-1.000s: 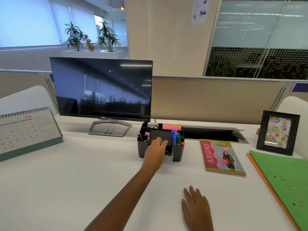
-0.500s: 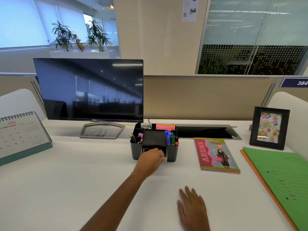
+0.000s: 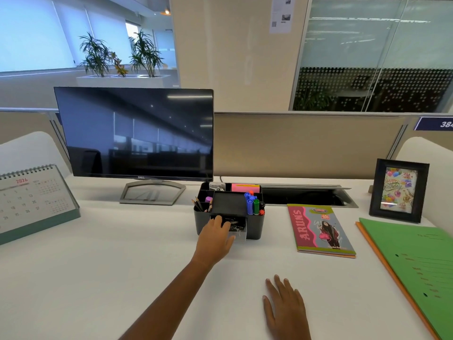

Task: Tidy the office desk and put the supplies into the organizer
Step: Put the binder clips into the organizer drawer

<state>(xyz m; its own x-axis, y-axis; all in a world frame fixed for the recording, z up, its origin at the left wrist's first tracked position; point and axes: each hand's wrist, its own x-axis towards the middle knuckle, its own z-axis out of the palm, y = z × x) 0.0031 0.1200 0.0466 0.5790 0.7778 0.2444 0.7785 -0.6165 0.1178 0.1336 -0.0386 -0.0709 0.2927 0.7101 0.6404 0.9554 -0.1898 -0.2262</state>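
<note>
The black desk organizer point(image 3: 255, 225) stands on the white desk in front of the monitor. It holds pencils point(image 3: 199, 204), coloured markers point(image 3: 252, 203) and pink sticky notes point(image 3: 245, 187). Its small clear drawer point(image 3: 239, 235) is pulled partly out, with black binder clips point(image 3: 234, 223) showing inside. My left hand point(image 3: 215, 239) reaches forward, its fingers lying over the drawer's left front and the thumb against the clear face. Flat on the desk near me lies my right hand point(image 3: 285, 307), fingers spread, holding nothing.
A monitor point(image 3: 134, 133) stands behind the organizer and a desk calendar point(image 3: 34, 202) at the far left. To the right lie a pink notebook point(image 3: 318, 229), green and orange folders point(image 3: 414, 263) and a framed card point(image 3: 398, 190). A cable tray point(image 3: 306, 195) is open at the back.
My left hand came down from the organizer's top tray to the drawer front. The drawer with the clips now shows more plainly. My right hand stayed flat.
</note>
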